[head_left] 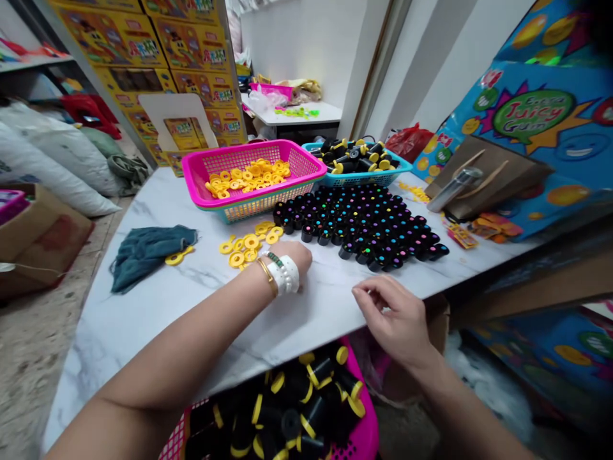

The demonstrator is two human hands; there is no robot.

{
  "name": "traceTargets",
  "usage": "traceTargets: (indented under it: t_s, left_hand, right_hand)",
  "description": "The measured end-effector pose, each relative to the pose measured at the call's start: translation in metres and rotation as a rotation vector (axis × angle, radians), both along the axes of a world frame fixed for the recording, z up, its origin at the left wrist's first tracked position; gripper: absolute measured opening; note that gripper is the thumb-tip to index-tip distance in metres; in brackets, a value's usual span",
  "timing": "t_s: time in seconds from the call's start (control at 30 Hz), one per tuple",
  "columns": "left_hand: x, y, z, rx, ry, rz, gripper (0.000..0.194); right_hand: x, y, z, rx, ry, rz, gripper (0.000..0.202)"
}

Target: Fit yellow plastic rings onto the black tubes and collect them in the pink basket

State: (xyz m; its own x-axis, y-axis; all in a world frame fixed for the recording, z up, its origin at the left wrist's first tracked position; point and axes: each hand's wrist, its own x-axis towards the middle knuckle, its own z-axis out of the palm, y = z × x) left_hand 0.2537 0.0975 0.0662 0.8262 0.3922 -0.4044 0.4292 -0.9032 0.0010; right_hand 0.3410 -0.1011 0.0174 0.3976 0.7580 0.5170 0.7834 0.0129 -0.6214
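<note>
step: pick-up phase, by the look of it. Left hand (293,255) is down on the marble surface (143,313) beside the loose yellow rings (246,244), fingers curled under; whether they are closed on a ring can't be told, the back of the hand hides them.
right hand: right hand (395,316) hovers over the near edge of the surface, thumb and fingertips pinched together. Anything between them is too small to make out.
rings: scattered pile just left of the left hand, touching or nearly so. One stray ring (178,257) lies against the teal cloth (143,254). Bulk stock sits in the pink basket (297,182) further back.
caps: black caps (366,227) stand upright in a dense block on the surface, right of the rings, coloured dots on top. More black parts, some with yellow, fill the blue basket (400,169) behind.
finished: pink bin (366,434) below the near edge holds black cylinders wearing yellow rings; judged to be the assembled output.
next move calls for: one ring singled out of the pile, one cap taken from the near row of the block without tipping its neighbours, then the two brought together squarely. The right hand is well apart from the caps, so it has a reach to make.
clutter: metal cylinder (454,186) and cardboard at far right, clear of both hands.
</note>
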Motion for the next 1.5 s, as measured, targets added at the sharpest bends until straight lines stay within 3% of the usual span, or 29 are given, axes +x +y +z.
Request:
traceTargets:
  t_s: [0.13, 0.23, 0.33, 0.47, 0.6, 0.73, 0.87, 0.97, 1.07, 1.17, 1.27, 1.4, 1.5]
  left_hand:
    - [0.003, -0.009, -0.002, -0.027, -0.01, -0.173, 0.026]
    - [0.005, -0.015, -0.007, -0.27, -0.198, -0.317, 0.008]
    - [0.007, -0.011, -0.014, -0.462, -0.421, -0.347, 0.004]
    - [0.013, -0.005, -0.025, -0.461, -0.651, -0.095, 0.009]
    - [0.023, -0.012, -0.041, -0.413, -0.836, 0.181, 0.015]
    - [0.032, -0.027, -0.06, -0.354, -0.87, 0.215, 0.029]
    - [0.042, -0.037, -0.066, -0.266, -0.826, 0.242, 0.048]
    - [0.052, -0.038, -0.067, -0.21, -0.784, 0.294, 0.053]
    - [0.063, -0.036, -0.068, -0.15, -0.757, 0.335, 0.052]
    - [0.062, -0.037, -0.068, -0.149, -0.753, 0.329, 0.042]
    - [0.04, -0.044, -0.067, -0.224, -0.736, 0.266, 0.034]
    - [0.002, -0.054, -0.067, -0.32, -0.714, 0.197, 0.032]
    - [-0.009, -0.057, -0.068, -0.376, -0.718, 0.151, 0.03]
  right_hand:
    - [-0.002, 0.016, -0.008, -0.081, 0.075, 0.005, 0.011]
    - [0.0, 0.017, -0.02, -0.147, 0.144, -0.067, 0.013]
    - [0.006, 0.019, -0.024, -0.21, 0.169, -0.071, 0.009]
    - [0.008, 0.022, -0.015, -0.221, 0.099, 0.018, 0.019]
    - [0.014, 0.009, -0.01, -0.012, 0.196, -0.007, 0.015]
    - [0.026, -0.015, -0.024, -0.033, 0.01, -0.058, 0.019]
    - [0.015, -0.035, -0.046, -0.185, -0.281, 0.029, 0.048]
    - [-0.001, -0.04, -0.054, -0.155, -0.31, 0.09, 0.041]
    - [-0.006, -0.035, -0.049, -0.069, -0.155, 0.213, 0.031]
    - [0.002, -0.028, -0.033, -0.1, 0.09, 0.242, 0.027]
    - [0.017, -0.023, -0.018, -0.147, 0.346, 0.193, 0.028]
    - [0.028, -0.012, -0.012, -0.196, 0.78, 0.085, 0.035]
    - [0.028, 0.004, -0.012, -0.188, 0.827, 0.092, 0.031]
